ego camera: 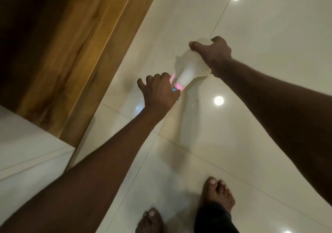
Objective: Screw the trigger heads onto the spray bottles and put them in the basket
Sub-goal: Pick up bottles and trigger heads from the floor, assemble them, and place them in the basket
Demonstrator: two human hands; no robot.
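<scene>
Right hand (213, 53) grips white spray bottle (193, 65) body at 1 o'clock; left hand (159, 90), fingers curled, holds pink trigger head (177, 85) at bottle's 7 o'clock. Bare feet (218, 195) on tiled floor (269, 26).

Beneath you lies a glossy cream tiled floor (260, 35) with thin grout lines, bearing round ceiling-light reflections (218, 100). To your left stands a brown wooden panel (71, 53), adjoining a pale surface (27, 142). Your two bare feet (218, 195) stand on the tiles.

Dim, blurred; ceiling-light glare on tiles (251, 35)
</scene>
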